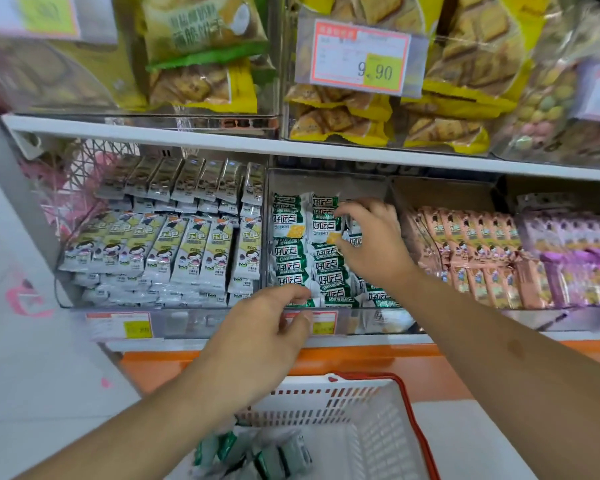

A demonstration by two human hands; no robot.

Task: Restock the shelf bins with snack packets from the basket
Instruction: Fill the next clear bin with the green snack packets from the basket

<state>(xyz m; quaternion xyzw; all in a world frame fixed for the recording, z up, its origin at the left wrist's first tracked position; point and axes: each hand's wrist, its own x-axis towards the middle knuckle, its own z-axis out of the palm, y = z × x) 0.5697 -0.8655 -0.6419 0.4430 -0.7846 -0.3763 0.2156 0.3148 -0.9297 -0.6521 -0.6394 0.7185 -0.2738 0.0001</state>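
1. Our right hand (371, 244) is inside the middle bin (329, 322), fingers curled round a green packet (326, 220) on top of the rows.
2. Our left hand (267, 327) is at the bin's clear front edge, its fingers bent and touching the front row of packets; we cannot tell if it grips one.
3. The bin is packed on its left side; behind the right hand there is open room toward the back wall.
4. The basket (371, 420) sits below the shelf (222, 140), with a few green packets (257, 452) in its near left corner.
5. Side bins (160, 237) are full to their edges.
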